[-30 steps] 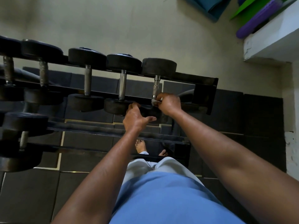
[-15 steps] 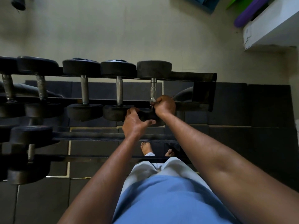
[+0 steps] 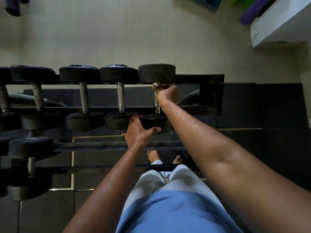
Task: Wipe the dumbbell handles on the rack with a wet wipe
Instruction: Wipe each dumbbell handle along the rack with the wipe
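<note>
A black rack (image 3: pixel 198 79) holds a row of dumbbells with black round heads and steel handles. My right hand (image 3: pixel 167 94) is closed around the far end of the handle of the rightmost dumbbell (image 3: pixel 157 73), with a bit of white wet wipe (image 3: pixel 155 84) showing at my thumb. The bare lower stretch of that handle (image 3: pixel 157 108) shows below my fist. My left hand (image 3: pixel 138 132) grips the near head (image 3: pixel 151 124) of the same dumbbell, thumb stretched across it. Two more dumbbell handles (image 3: pixel 121 97) (image 3: pixel 84 98) stand to the left.
Lower rack rails (image 3: pixel 117 146) carry further dumbbells at the left (image 3: pixel 30 147). Dark floor mats (image 3: pixel 277 106) lie under and right of the rack. My bare feet (image 3: pixel 153 156) stand beneath it. A white ledge (image 3: pixel 277 26) with a purple roll (image 3: pixel 252 13) is at the upper right.
My right hand has slid from the near end of the rightmost handle up to its far end. The left hand stays on the near head. The view has tilted slightly.
</note>
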Available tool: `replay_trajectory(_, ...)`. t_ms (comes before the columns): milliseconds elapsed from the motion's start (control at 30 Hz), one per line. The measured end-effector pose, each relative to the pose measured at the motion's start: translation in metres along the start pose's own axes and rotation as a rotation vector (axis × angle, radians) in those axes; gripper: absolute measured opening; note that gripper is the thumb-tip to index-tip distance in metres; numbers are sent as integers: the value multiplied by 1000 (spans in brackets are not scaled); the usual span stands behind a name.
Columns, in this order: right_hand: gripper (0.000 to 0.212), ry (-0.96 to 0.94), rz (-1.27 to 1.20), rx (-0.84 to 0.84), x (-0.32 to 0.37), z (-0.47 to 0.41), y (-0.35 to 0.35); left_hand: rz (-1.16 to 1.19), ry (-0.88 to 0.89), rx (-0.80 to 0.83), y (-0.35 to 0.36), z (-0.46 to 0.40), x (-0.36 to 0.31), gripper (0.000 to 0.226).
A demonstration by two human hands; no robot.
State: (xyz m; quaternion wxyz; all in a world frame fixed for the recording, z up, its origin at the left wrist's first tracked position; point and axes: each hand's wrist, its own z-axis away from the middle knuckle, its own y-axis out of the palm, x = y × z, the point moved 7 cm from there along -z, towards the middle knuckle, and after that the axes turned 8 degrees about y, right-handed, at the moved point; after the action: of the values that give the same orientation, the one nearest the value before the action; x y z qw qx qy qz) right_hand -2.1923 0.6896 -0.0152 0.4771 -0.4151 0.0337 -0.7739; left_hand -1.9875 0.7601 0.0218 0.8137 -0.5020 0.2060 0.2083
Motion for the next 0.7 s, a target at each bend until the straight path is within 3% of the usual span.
replay_trajectory(300, 28, 167, -281, 133, -17, -10, 10, 17, 14, -2, 1, 0, 3, 88)
replay_trajectory(400, 39, 233, -267, 236, -21, -15, 16, 17, 23, -6, 1, 0, 3, 88)
replay_trajectory(500, 31, 290, -229, 295, -37, -38, 23, 15, 30, -5, 0, -1, 2, 88)
replay_trajectory(633, 10, 211, -192, 359, -16, -23, 2, -11, 24, -2, 1, 0, 2, 89)
replay_trajectory(700, 20, 162, -221, 402, -10, -19, -6, -13, 25, 3, 2, 0, 2, 89)
